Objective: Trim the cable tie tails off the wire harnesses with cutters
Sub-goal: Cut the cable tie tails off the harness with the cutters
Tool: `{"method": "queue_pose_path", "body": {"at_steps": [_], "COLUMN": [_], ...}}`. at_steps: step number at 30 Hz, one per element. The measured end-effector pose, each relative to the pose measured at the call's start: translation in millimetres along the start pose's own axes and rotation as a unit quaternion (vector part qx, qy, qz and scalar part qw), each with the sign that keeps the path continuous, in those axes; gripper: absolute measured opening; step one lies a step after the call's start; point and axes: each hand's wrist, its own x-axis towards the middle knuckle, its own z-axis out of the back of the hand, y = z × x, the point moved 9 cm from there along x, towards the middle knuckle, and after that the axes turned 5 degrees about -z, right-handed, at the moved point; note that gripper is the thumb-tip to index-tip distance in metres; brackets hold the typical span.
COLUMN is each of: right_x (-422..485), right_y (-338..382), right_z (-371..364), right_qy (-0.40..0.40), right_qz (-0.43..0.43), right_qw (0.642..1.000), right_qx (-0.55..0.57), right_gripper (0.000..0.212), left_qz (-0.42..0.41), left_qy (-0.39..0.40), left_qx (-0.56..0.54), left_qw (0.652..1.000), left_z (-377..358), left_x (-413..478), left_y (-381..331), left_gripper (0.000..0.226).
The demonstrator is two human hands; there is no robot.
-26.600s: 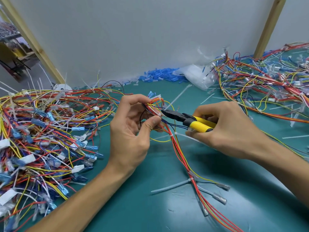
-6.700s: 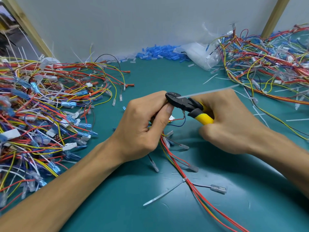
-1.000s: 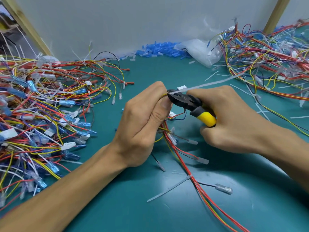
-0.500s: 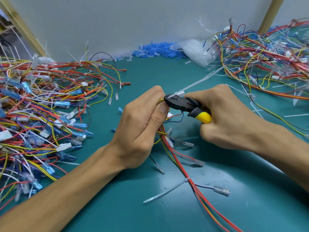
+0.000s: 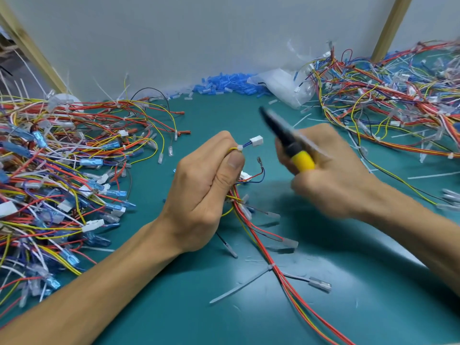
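Teal bench mat [image 5: 199, 314]: harness pile [image 5: 62, 170] far left, then left hand [image 5: 204, 192] clenched round the wire harness [image 5: 278, 275], white connector [image 5: 256, 140] poking out above the thumb. One cable tie tail [image 5: 239, 286] sticks out of the bundle lower down, lying on the mat. Right hand [image 5: 331, 180] grips yellow-handled cutters [image 5: 302, 160], motion-blurred and clear of the harness; second pile [image 5: 385, 100] far right.

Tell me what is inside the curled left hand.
The left hand grips a wire harness: a cable tie head and white connector stick out above, red and yellow wires below. The stretch within the fingers is covered.
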Motion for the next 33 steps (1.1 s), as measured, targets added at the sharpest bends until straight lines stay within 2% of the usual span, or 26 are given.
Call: {"method": "queue_pose_path", "body": {"at_steps": [2,5,7,9,10,12,14,17,19,22,24,26,28,30,33], "right_x": [6.2,7.8,7.8,8.4,9.0,10.3,10.2,6.5,1.2,-4.1,-3.7,-0.9,1.9,4.0,5.4], "right_y": [-10.4,-30.7,-37.2,-41.1,-41.0,-37.5,-29.2,-13.4,-4.8,4.0,6.1,0.1,-8.3,-14.9,-27.0], "right_z": [12.2,22.1,23.9,24.7,23.9,18.1,9.2,-6.0,-15.6,-22.1,-22.2,-18.7,-10.5,0.8,14.0], "right_qy": [-0.029,-0.060,-0.063,-0.066,-0.062,-0.034,0.009,0.078,0.113,0.126,0.123,0.095,0.050,-0.005,-0.068], "right_qz": [-0.067,-0.153,-0.170,-0.168,-0.160,-0.141,-0.123,-0.089,-0.068,-0.051,-0.040,-0.049,-0.075,-0.097,-0.141], "right_qw": [0.986,0.890,0.838,0.816,0.818,0.843,0.884,0.943,0.958,0.961,0.968,0.975,0.976,0.973,0.953], "right_qx": [0.153,0.424,0.515,0.549,0.550,0.519,0.451,0.310,0.253,0.239,0.216,0.195,0.197,0.209,0.261], "right_gripper": [0.028,0.034,0.026,0.035,0.043,0.054,0.051,0.030,0.023,0.012,0.003,0.009,0.015,0.017,0.019], "left_qz": [0.008,0.026,0.034,0.038,0.048,0.068,0.081,0.083,0.080,0.087,0.099,0.122,0.149,0.162,0.138], "left_qy": [-0.007,-0.021,-0.026,-0.017,-0.007,0.005,-0.001,0.012,0.019,0.028,0.038,0.049,0.050,0.029,-0.011], "left_qx": [-0.005,-0.019,-0.034,-0.048,-0.062,-0.103,-0.156,-0.207,-0.209,-0.189,-0.122,-0.025,0.037,0.079,0.126], "left_qw": [1.000,0.999,0.999,0.998,0.997,0.992,0.984,0.975,0.974,0.978,0.987,0.991,0.987,0.983,0.982], "left_z": [2.3,5.1,6.3,5.5,3.8,1.7,2.0,-1.0,-2.0,-4.5,-4.8,-2.5,2.1,8.9,16.5], "left_x": [-0.3,0.0,0.5,0.5,-0.5,-3.8,-5.4,-4.9,-4.2,-4.4,-4.2,-4.0,-3.5,-2.7,0.0], "left_y": [2.4,7.2,10.4,12.8,16.3,23.2,26.6,26.4,26.1,25.9,29.5,38.0,48.3,55.4,52.4], "left_gripper": [0.043,0.044,0.039,0.028,0.022,0.008,0.035,0.063,0.073,0.077,0.075,0.066,0.046,0.024,0.015]}}
